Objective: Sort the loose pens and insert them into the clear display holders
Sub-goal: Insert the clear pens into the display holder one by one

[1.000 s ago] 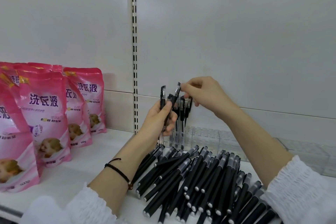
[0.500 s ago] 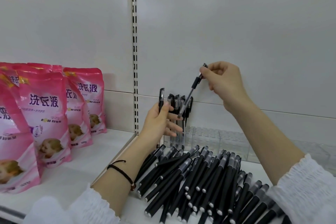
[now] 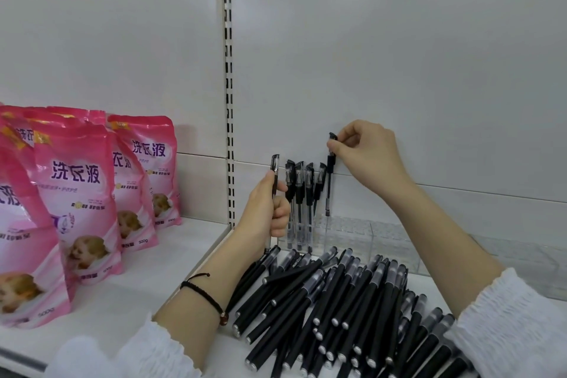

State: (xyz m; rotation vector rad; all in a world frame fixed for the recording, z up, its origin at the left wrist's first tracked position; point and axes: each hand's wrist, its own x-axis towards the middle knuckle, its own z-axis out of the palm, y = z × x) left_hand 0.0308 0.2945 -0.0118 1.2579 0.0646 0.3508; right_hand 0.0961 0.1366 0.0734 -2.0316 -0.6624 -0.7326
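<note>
My right hand [image 3: 366, 152] pinches the cap of a clear-barrelled black pen [image 3: 329, 184], held upright with its tip just above the clear display holder [image 3: 349, 235] at the back of the shelf. Several pens [image 3: 302, 193] stand in the holder's left slots. My left hand [image 3: 267, 212] grips another upright pen [image 3: 274, 175] just left of them. A pile of loose black pens [image 3: 334, 307] lies on the shelf in front.
Pink detergent pouches [image 3: 76, 199] stand in rows on the left shelf section. A slotted upright [image 3: 228, 86] divides the white back panel. More clear holder sections [image 3: 521, 264] run along the back right.
My right hand has drawn one pen out of the bunch in my left hand, lifted it, then brought it down upright over the holder to the right of the standing pens.
</note>
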